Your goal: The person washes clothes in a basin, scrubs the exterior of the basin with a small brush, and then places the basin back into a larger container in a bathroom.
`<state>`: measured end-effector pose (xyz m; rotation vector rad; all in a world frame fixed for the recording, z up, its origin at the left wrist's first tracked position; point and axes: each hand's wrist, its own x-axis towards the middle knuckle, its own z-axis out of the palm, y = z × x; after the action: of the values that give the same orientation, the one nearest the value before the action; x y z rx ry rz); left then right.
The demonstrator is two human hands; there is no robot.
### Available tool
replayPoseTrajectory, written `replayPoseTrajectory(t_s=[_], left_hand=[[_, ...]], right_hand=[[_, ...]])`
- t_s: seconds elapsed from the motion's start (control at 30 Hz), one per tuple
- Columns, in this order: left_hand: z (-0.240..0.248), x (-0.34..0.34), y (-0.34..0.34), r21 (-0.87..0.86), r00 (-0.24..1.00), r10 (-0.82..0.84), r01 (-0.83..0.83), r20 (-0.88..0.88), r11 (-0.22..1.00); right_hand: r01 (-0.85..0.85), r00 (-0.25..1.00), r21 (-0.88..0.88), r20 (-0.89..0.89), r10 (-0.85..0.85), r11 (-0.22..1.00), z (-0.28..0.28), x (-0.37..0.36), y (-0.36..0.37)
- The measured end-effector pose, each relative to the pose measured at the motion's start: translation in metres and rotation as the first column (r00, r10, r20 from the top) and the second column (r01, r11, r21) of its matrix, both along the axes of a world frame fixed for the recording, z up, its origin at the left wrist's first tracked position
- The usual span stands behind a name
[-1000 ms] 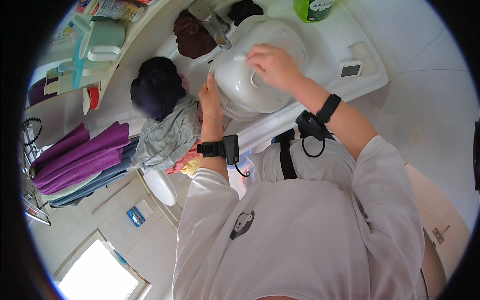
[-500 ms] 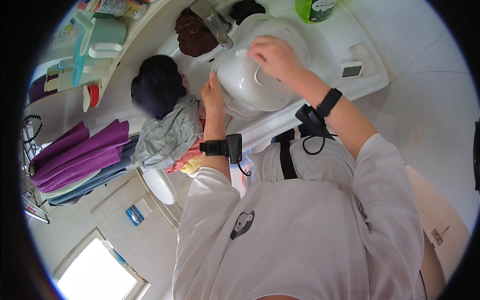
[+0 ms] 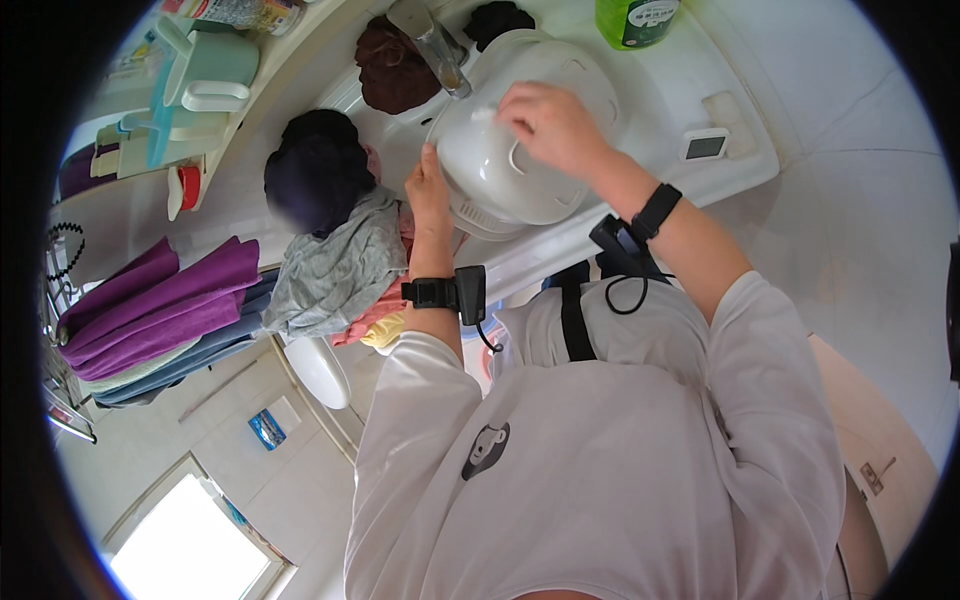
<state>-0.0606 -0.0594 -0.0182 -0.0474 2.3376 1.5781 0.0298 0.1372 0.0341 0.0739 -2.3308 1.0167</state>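
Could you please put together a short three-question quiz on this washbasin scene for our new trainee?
1. True or false: the right hand rests on top of the white plastic tub.
2. Which lies left of the basin? A) purple towels B) a red bucket C) a stack of plates
3. Fill in: the left hand grips the tub's ____ edge.

Key
1. True.
2. A, the purple towels.
3. Left; the tub sits under the metal tap, over the white sink.

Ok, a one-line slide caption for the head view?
Left hand steadies a white bowl-shaped container in the sink while right hand rests on top.
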Motion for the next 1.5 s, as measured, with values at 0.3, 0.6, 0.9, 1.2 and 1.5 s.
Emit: replayPoseTrajectory(t_s=[0.3, 0.6, 0.9, 1.2, 1.5], left_hand=[[0.0, 0.0, 0.002, 0.069, 0.995, 0.075, -0.079, 0.066, 0.994], [-0.006, -0.002, 0.002, 0.09, 0.994, 0.065, -0.072, 0.083, 0.993], [-0.005, -0.001, 0.004, 0.096, 0.995, 0.065, -0.072, 0.077, 0.993], [-0.011, -0.022, -0.006, -0.138, 0.971, -0.155, 0.13, -0.183, 0.982], [-0.039, -0.019, -0.01, 0.074, 0.995, -0.077, 0.081, -0.056, 0.994]], right_hand=[[-0.234, 0.972, 0.113, 0.053, 0.229, 0.966, -0.012, 0.04, -0.022], [-0.193, 0.975, -0.213, 0.064, 0.211, 0.958, -0.027, 0.044, -0.022], [0.048, 0.995, -0.389, 0.104, -0.008, 0.92, -0.032, 0.037, -0.013], [0.131, 0.987, -0.249, 0.12, -0.104, 0.96, -0.053, 0.036, -0.005], [0.503, 0.862, -0.305, 0.107, -0.496, 0.809, -0.061, -0.001, 0.048]])
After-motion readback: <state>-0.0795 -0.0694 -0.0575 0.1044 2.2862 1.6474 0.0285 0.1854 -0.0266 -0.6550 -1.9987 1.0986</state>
